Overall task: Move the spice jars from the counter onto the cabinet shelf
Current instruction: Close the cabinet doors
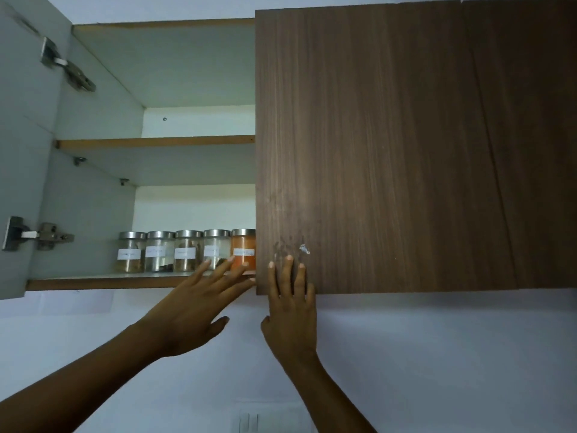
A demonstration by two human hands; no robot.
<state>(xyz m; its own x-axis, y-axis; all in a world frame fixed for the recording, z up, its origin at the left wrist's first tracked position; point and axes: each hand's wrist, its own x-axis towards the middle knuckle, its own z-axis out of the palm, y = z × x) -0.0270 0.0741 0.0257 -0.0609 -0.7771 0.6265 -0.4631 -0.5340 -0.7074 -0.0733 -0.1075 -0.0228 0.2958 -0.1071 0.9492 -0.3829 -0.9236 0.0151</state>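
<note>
Several glass spice jars with steel lids and white labels stand in a row on the lowest cabinet shelf [93, 278]. The rightmost jar [243, 245] holds orange powder; the leftmost jar [130, 252] holds brown bits. My left hand [199, 304] reaches up with fingers spread, its fingertips in front of the shelf edge just below the orange jar, holding nothing. My right hand [290, 304] lies flat with fingers apart against the lower left corner of the closed brown cabinet door [390, 145].
The cabinet's left door [22, 151] stands swung open, with two metal hinges on it. The upper shelf [156, 142] shows nothing on its front edge. A white wall runs below the cabinet, with a light switch plate [249, 421] at the bottom.
</note>
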